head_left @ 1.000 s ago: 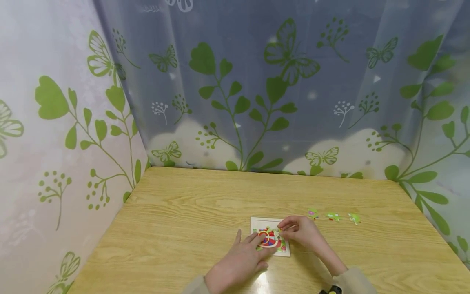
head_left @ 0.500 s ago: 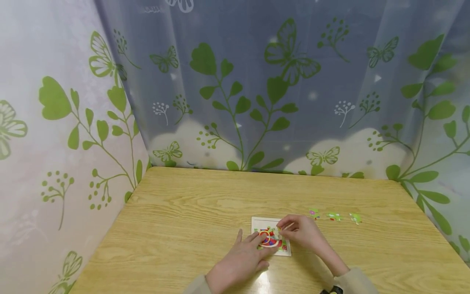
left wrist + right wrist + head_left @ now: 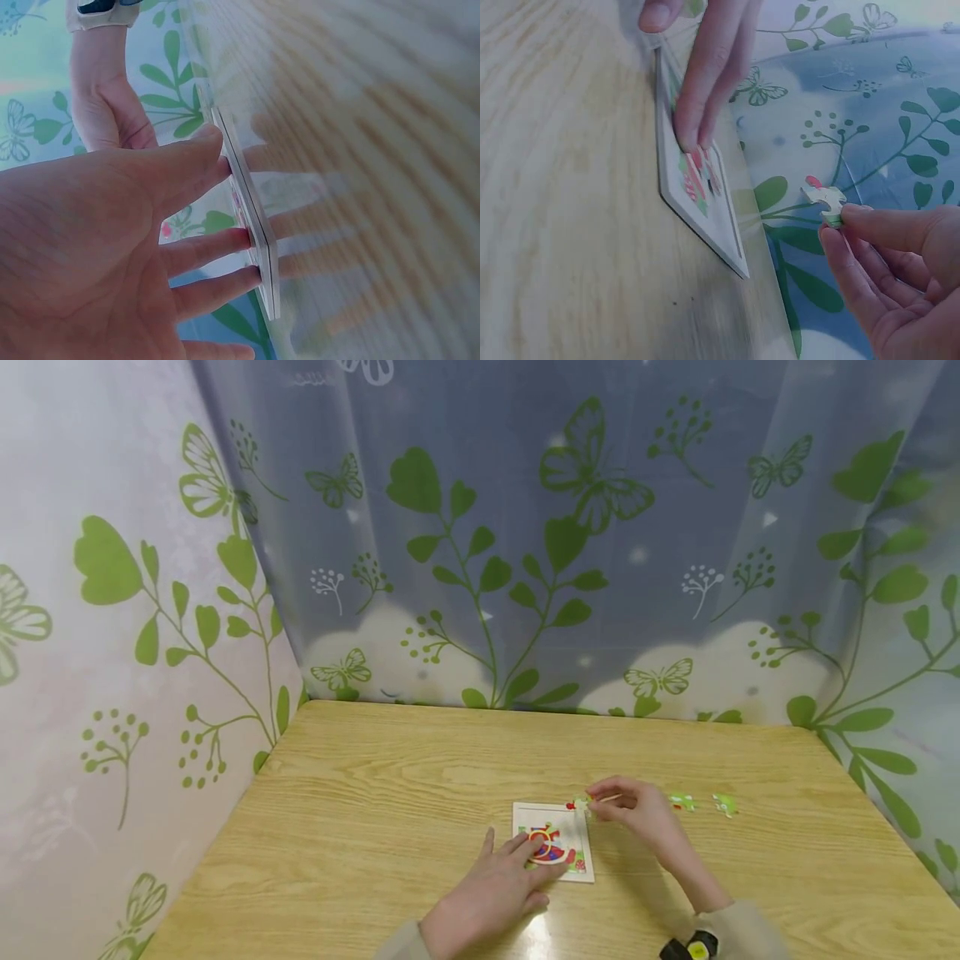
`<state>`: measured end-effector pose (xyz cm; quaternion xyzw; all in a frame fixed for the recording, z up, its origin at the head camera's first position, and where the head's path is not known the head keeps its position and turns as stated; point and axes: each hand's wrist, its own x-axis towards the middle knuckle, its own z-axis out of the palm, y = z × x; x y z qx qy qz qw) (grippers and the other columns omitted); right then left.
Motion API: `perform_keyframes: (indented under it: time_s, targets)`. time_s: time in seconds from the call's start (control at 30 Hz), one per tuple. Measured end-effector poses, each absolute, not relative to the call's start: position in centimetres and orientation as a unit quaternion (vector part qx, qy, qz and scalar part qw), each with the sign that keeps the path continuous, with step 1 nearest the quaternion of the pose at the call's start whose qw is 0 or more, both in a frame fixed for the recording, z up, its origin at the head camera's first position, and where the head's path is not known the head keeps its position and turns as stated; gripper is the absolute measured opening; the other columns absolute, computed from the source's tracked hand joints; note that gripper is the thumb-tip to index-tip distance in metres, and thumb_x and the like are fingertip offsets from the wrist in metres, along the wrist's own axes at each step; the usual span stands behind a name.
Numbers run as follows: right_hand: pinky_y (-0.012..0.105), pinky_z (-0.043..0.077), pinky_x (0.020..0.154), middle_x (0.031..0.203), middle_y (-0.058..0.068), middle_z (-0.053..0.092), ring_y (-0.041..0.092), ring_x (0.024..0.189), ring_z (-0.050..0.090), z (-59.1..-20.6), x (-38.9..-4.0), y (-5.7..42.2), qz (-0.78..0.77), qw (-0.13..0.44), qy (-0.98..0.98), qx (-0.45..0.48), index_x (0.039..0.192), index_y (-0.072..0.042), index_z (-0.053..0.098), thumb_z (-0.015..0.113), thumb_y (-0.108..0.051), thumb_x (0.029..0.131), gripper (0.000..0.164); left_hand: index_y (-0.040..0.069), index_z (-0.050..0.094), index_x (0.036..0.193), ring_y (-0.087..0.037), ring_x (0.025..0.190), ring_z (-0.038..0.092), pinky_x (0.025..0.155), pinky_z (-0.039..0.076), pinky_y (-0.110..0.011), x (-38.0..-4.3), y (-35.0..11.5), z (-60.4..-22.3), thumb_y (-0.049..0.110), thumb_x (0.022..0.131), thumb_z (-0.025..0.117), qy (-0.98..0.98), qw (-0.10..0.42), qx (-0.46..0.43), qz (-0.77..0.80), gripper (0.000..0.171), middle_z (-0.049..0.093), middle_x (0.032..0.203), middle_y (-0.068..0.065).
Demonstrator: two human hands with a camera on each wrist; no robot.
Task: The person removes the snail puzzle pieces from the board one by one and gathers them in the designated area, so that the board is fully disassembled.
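A square white puzzle board (image 3: 534, 813) lies on the table, its middle partly filled with joined red, blue and green puzzle pieces. My left hand (image 3: 491, 883) rests on it with fingers spread and fairly straight, fingertips on the joined pieces; in the left wrist view they meet the face of the board (image 3: 259, 247). Off the board's upper right corner, my right hand (image 3: 637, 810) pinches a puzzle piece (image 3: 826, 201) between thumb and index finger. That piece is pale with red and green patches, and is lifted above the table in the right wrist view.
Two loose green puzzle pieces (image 3: 681, 802) lie in a row to the right of my right hand. The wooden table (image 3: 390, 777) runs back to a patterned curtain (image 3: 480, 568). A black watch (image 3: 690, 947) is at the right sleeve.
My right hand has lifted the puzzle piece off the joined pieces and moved up and right, past the board's corner. It now covers the leftmost loose piece. The left hand stays put.
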<state>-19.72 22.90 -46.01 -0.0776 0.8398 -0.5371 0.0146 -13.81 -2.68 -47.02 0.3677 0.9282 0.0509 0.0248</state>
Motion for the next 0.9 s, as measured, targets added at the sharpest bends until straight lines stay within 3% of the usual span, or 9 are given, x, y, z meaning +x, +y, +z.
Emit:
perform_keyframes:
  time_s: [0.6, 0.9]
  targets:
    - [0.034, 0.061, 0.083, 0.118, 0.019, 0.07, 0.01, 0.086, 0.072, -44.5, -20.1, 26.7, -0.563, -0.014, 0.826, -0.034, 0.128, 0.005, 0.064, 0.073, -0.02, 0.095, 0.043, 0.038, 0.048, 0.151, -0.029, 0.145, 0.041, 0.11, 0.035, -0.067, -13.6, -2.6, -47.1, 0.044, 0.1, 0.057, 0.928, 0.022, 0.367, 0.053, 0.051, 0.044, 0.157, -0.005]
    - [0.031, 0.061, 0.082, 0.114, 0.007, 0.072, 0.008, 0.086, 0.072, -44.5, -19.3, 29.8, -0.556, -0.028, 0.83, -0.035, 0.13, 0.009, 0.061, 0.07, -0.018, 0.097, 0.044, 0.037, 0.049, 0.15, -0.029, 0.145, 0.041, 0.111, 0.035, -0.067, -13.5, -2.4, -47.0, 0.043, 0.1, 0.058, 0.929, 0.023, 0.365, 0.056, 0.051, 0.046, 0.156, -0.006]
